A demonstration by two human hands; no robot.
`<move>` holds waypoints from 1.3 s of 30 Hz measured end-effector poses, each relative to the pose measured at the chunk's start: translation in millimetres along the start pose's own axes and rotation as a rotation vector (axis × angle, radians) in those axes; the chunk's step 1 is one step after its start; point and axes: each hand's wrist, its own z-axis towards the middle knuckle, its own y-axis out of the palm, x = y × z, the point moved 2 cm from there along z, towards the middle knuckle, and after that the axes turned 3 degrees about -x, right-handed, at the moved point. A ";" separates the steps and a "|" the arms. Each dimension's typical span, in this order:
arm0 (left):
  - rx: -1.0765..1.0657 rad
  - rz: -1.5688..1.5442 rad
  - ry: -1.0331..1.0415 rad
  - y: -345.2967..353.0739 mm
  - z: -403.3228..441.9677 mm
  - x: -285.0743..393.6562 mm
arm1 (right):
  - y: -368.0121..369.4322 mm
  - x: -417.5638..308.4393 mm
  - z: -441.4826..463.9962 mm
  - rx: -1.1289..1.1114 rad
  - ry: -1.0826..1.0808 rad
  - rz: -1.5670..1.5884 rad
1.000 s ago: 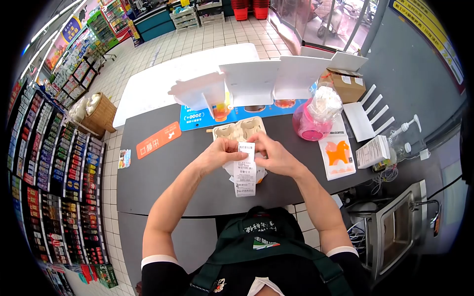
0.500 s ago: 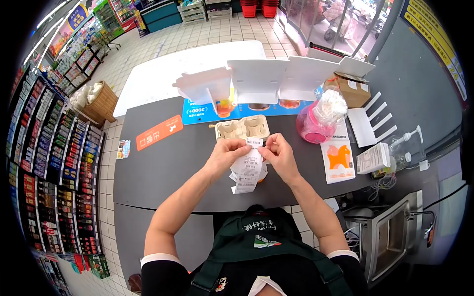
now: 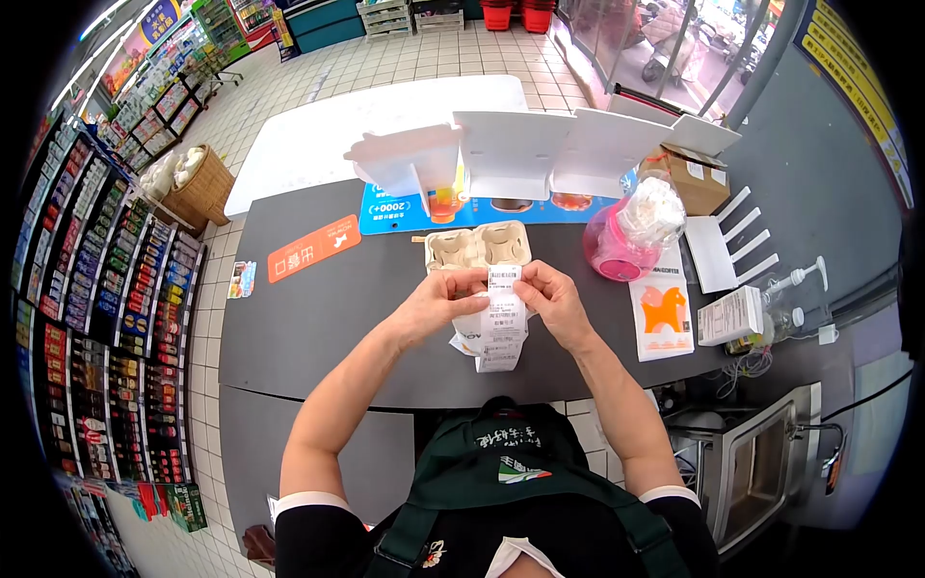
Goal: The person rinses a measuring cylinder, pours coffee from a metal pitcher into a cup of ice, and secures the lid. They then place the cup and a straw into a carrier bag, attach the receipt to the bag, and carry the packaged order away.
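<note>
A long printed receipt (image 3: 503, 323) hangs between my two hands above the dark counter (image 3: 356, 279). My left hand (image 3: 443, 304) pinches its upper left edge between thumb and fingers. At the upper right edge, the thumb and forefinger of my right hand (image 3: 557, 302) grip the same paper. Beneath the receipt, partly covered by it, is a white item with dark print (image 3: 466, 343); its shape is mostly hidden. Just beyond my fingers sits a moulded cardboard cup carrier (image 3: 453, 250), its cup hollows facing up.
Right of my hands stand a pink container with a clear bag (image 3: 609, 252), a white bag with an orange print (image 3: 663, 313), a white box (image 3: 729, 316) and a pump bottle (image 3: 782, 306). White panels (image 3: 511, 154) line the back. An orange sign (image 3: 315, 249) lies left.
The receipt has shifted slightly right and now hangs straighter, with both hands still on its upper part. More of the white item beneath it shows. The view has shifted a little.
</note>
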 end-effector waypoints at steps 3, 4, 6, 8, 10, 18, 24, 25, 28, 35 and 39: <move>-0.037 0.046 0.076 -0.4 -2.6 9.4 | -4.5 4.3 -0.4 -0.033 0.020 0.053; -0.037 0.045 0.076 0.4 -2.8 11.4 | -6.7 8.2 -0.2 -0.036 0.039 0.092; -0.045 -0.001 0.052 2.3 -2.3 13.1 | -8.6 9.5 -0.4 -0.040 0.060 0.132; -0.047 -0.022 0.049 1.3 0.8 7.4 | -9.2 6.5 -0.8 -0.061 0.087 0.239; -0.050 -0.044 0.047 -1.5 4.2 1.0 | -12.0 4.6 -1.5 -0.072 0.062 0.279; 0.030 0.023 -0.001 -1.6 3.5 -2.8 | -14.2 -6.6 0.1 -0.095 0.030 -0.081; 0.094 0.020 -0.053 1.3 4.6 1.6 | -11.1 -6.4 0.9 -0.014 -0.017 -0.218; 0.098 0.020 -0.053 1.2 5.1 1.1 | -10.1 -6.3 1.3 -0.002 -0.021 -0.209; 0.102 0.178 -0.051 -1.3 8.5 -3.6 | -8.1 -4.5 1.8 0.025 -0.031 -0.194; 0.166 0.222 -0.029 -0.2 9.7 -4.1 | -6.7 -4.6 0.9 0.052 -0.035 -0.154; 0.209 0.225 -0.004 4.3 9.5 0.0 | -6.7 -5.1 0.7 0.076 -0.012 -0.169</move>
